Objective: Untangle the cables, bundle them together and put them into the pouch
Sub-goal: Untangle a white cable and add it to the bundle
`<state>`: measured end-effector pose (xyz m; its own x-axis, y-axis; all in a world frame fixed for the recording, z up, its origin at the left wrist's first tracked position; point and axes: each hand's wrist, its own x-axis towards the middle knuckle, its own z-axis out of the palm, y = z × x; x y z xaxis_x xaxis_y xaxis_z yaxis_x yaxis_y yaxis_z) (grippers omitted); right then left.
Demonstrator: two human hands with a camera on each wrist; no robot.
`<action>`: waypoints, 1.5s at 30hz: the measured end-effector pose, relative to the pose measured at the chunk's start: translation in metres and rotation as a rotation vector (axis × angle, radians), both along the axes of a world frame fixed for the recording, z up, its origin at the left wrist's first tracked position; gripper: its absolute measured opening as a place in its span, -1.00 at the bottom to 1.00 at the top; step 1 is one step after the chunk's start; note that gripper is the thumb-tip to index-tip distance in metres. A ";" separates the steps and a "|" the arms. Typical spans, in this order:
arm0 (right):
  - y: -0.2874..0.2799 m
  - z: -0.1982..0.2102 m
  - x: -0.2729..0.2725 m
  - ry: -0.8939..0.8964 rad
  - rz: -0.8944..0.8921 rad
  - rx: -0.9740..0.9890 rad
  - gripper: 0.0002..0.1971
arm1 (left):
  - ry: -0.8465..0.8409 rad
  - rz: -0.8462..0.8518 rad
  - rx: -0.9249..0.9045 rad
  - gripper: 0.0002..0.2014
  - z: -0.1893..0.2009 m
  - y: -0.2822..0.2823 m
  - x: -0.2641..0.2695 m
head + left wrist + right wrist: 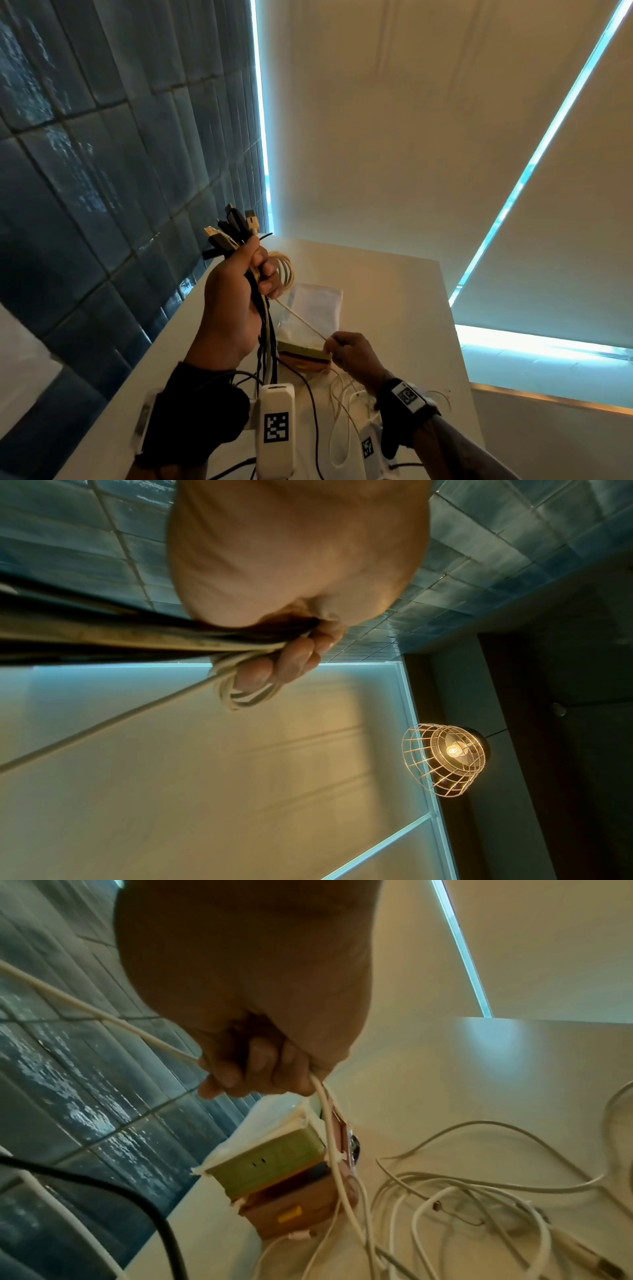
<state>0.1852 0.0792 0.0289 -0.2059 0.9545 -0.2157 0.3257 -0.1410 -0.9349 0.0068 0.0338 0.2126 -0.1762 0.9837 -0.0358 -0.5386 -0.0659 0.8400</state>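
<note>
My left hand (255, 270) is raised above the table and grips a bundle of black and cream cables (265, 329); their plugs (229, 229) fan out above the fist. Several turns of a cream cable (286, 274) loop around its fingers (274, 669). That cable runs taut down to my right hand (337, 349), which pinches it lower right; in the right wrist view the right hand (260, 1069) has the white cable (103, 1018) passing through its fist. Loose white cable (462, 1191) trails on the table. A white mesh pouch (317, 303) lies beyond the hands.
The white table (394, 308) meets a blue tiled wall (102, 171) on the left. A stack of small boxes, green over brown (274, 1167), sits under the right hand. Blinds (445, 137) hang behind. A caged lamp (445, 758) hangs overhead.
</note>
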 end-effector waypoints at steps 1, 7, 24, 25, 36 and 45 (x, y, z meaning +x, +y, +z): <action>0.001 -0.001 -0.001 -0.028 -0.021 -0.001 -0.71 | 0.011 0.012 -0.004 -0.63 -0.001 0.000 0.000; 0.012 0.051 -0.013 0.083 -0.195 0.110 -0.83 | 0.079 0.050 -0.124 -0.63 -0.011 -0.001 -0.001; -0.025 0.114 -0.033 0.445 0.306 0.184 -0.78 | -0.210 -0.033 0.000 -0.62 0.003 -0.006 -0.001; -0.023 0.105 -0.032 0.436 0.304 0.184 -0.76 | -0.171 -0.036 0.009 -0.63 0.004 -0.008 0.001; 0.000 0.022 -0.013 0.156 0.124 0.076 -0.73 | 0.083 -0.032 -0.028 -0.61 0.002 -0.013 0.008; 0.002 -0.020 -0.014 -0.017 0.022 0.006 -0.69 | 0.080 -0.076 -0.011 -0.60 0.013 -0.016 -0.003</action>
